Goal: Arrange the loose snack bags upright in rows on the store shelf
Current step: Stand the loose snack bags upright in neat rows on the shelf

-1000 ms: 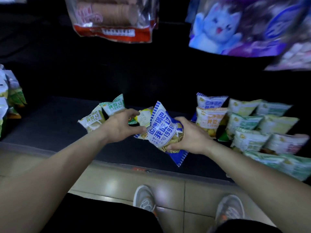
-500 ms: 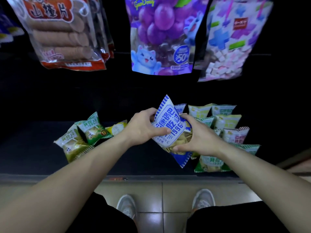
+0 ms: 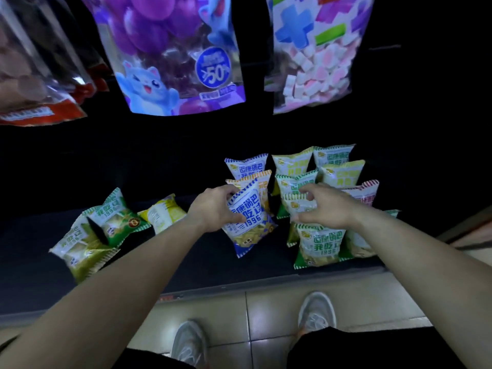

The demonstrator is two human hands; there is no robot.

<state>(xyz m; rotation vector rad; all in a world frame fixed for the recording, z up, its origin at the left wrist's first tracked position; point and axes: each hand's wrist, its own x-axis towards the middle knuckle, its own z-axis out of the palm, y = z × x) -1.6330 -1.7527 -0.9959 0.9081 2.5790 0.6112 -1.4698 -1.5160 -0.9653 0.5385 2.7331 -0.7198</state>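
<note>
Glossy beige floor tiles [image 3: 269,312], dark grout lines; dark flat store shelf [image 3: 191,265], pale grey front lip; black unlit back wall [image 3: 106,161] behind; dim lighting.

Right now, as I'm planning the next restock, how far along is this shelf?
Done: several standing bags form rows on the right. In hand: the left hand grips the tilted blue bag; the right hand grips a pale bag in those rows. Left: a green bag, a yellow bag and an olive bag lie loose on the left.

Snack bags [image 3: 291,162] stood in rows at centre right on the shelf [image 3: 199,267]; loose bags [image 3: 114,222] lay lower left; hanging packs [image 3: 173,62] crossed the top.
</note>
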